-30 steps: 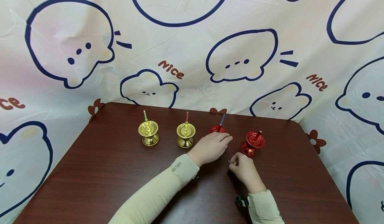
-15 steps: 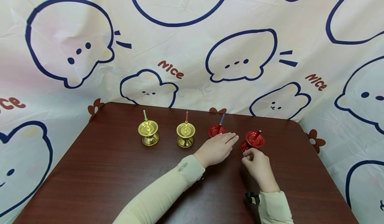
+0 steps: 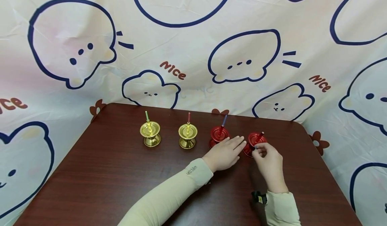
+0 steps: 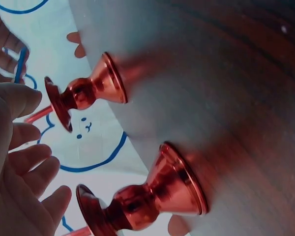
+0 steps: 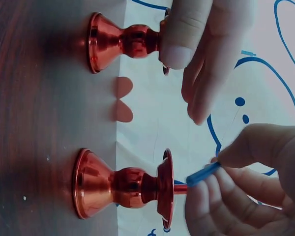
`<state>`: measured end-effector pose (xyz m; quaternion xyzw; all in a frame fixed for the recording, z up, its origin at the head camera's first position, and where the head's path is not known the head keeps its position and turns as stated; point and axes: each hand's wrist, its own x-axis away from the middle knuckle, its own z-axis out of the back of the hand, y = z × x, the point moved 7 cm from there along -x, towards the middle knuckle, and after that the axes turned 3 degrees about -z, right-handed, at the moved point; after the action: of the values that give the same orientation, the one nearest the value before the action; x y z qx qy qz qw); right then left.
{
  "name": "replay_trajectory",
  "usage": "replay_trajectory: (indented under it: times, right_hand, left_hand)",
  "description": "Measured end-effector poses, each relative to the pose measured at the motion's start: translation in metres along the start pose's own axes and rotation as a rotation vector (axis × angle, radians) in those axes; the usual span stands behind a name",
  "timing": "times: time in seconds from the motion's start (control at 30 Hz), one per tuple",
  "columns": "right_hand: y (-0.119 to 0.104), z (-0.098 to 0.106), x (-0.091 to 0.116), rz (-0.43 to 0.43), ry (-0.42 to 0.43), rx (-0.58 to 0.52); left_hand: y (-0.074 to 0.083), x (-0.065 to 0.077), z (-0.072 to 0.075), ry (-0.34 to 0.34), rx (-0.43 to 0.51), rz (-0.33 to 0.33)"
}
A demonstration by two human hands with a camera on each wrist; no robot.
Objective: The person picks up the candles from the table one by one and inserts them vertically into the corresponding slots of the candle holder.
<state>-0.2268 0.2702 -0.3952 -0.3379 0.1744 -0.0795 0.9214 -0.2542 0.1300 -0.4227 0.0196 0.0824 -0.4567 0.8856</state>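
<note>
My right hand [image 3: 270, 165] pinches a short blue candle [image 5: 204, 174] between thumb and fingertips. In the right wrist view the candle's lower end overlaps the thin stem [image 5: 180, 189] rising from the far-right red candle holder [image 3: 256, 140]. My left hand [image 3: 224, 154] has its fingers extended and spread, held between this holder and the other red candle holder [image 3: 217, 134]. That second holder carries an upright blue candle [image 3: 224, 120]; the left hand covers part of its base in the head view.
To the left stand two gold candle holders, one [image 3: 187, 132] with a pink candle [image 3: 188, 117], the other [image 3: 150, 130] with a green candle [image 3: 147, 116]. All are on a dark wooden table [image 3: 115, 172] against a printed cloth backdrop [image 3: 193, 51].
My right hand has moved right and up with the blue candle, from the table in front to the far-right red holder. My left hand has shifted right, uncovering more of the other red holder.
</note>
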Motion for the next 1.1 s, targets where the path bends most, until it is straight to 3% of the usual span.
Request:
replay_trajectory:
  times: [0.27, 0.87, 1.1]
  right_hand:
    - [0.001, 0.013, -0.005, 0.072, 0.168, -0.037]
    - [0.001, 0.031, -0.017, 0.180, 0.354, -0.116]
    - [0.004, 0.032, -0.022, 0.190, 0.399, -0.154]
  left_hand:
    - [0.008, -0.009, -0.007, -0.057, -0.012, 0.015]
    - [0.014, -0.018, -0.018, -0.129, -0.004, 0.062]
    - [0.013, -0.020, -0.021, -0.119, -0.023, 0.067]
